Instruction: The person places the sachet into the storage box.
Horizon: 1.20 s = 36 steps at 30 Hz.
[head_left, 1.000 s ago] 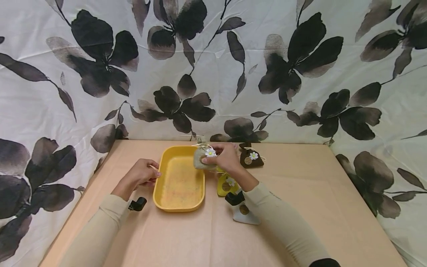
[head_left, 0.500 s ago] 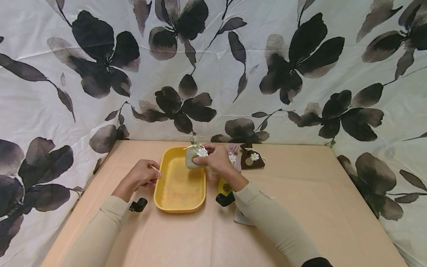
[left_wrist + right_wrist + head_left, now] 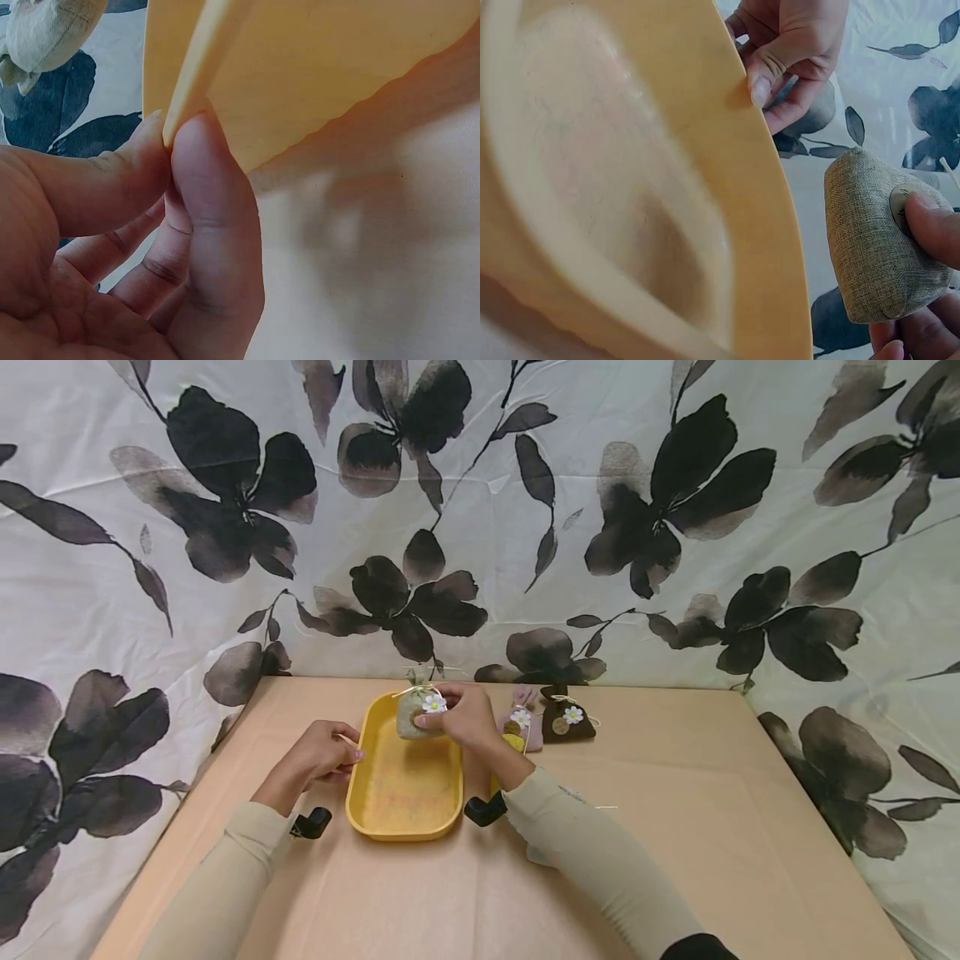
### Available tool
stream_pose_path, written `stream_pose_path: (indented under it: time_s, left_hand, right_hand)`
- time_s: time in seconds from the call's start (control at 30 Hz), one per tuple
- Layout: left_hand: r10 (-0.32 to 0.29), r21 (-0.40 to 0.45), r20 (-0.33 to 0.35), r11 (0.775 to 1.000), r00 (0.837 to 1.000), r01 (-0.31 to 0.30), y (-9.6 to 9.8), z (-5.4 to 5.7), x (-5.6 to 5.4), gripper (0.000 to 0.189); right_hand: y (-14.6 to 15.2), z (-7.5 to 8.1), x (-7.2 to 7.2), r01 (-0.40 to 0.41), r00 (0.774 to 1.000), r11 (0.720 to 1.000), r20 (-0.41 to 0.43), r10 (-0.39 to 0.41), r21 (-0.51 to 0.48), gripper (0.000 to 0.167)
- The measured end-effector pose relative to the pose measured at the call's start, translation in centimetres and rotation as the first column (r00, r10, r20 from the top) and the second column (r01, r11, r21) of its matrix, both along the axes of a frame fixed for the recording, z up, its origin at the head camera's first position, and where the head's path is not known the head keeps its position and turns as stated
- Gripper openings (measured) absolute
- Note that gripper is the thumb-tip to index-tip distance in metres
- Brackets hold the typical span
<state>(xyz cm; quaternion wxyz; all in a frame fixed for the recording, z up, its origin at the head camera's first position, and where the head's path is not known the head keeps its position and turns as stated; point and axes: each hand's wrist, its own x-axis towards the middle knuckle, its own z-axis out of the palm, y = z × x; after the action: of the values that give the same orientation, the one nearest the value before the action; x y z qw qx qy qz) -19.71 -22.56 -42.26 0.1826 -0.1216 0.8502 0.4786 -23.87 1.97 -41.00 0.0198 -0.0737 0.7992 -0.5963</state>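
Observation:
A shallow yellow tray (image 3: 405, 789) lies lengthwise on the table in the head view. My left hand (image 3: 321, 753) pinches its left rim between thumb and forefinger; the left wrist view shows this pinch on the rim (image 3: 196, 71) up close. Over the tray's far end, my right hand (image 3: 471, 720) holds a small grey-beige cloth drawstring pouch (image 3: 412, 720) with a white flower and a tied string. In the right wrist view, the thumb presses the round tag on the pouch (image 3: 870, 232), which is held apart from the tray wall. Other fingers are partly behind the pouch.
Right of the tray, a dark brown pouch (image 3: 567, 724) and a pink pouch (image 3: 534, 732) sit near the table's back edge. A yellow pouch (image 3: 513, 742) and a pale grey one (image 3: 537, 857) are mostly hidden by the right arm. A floral cloth (image 3: 495, 510) hangs behind.
My right hand has moved left with the grey-beige pouch, from the tray's right rim to over its far end. The left hand has stayed on the rim.

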Motion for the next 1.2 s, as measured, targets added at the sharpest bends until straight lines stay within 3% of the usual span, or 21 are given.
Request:
stream_pose_path:
  time_s: [0.77, 1.2]
  left_hand:
    - [0.014, 0.034, 0.002, 0.999, 1.000, -0.014, -0.1, -0.2, -0.4, 0.036]
    - [0.021, 0.025, -0.003, 0.999, 1.000, -0.021, 0.0, -0.3, -0.7, 0.034]
  right_hand:
    - [-3.5, -0.5, -1.2, 0.056, 0.998, 0.998, 0.026, -0.056, 0.029, 0.053]
    - [-5.2, -1.5, -2.3, 0.122, 0.992, 0.983, 0.007, -0.124, 0.136, 0.050]
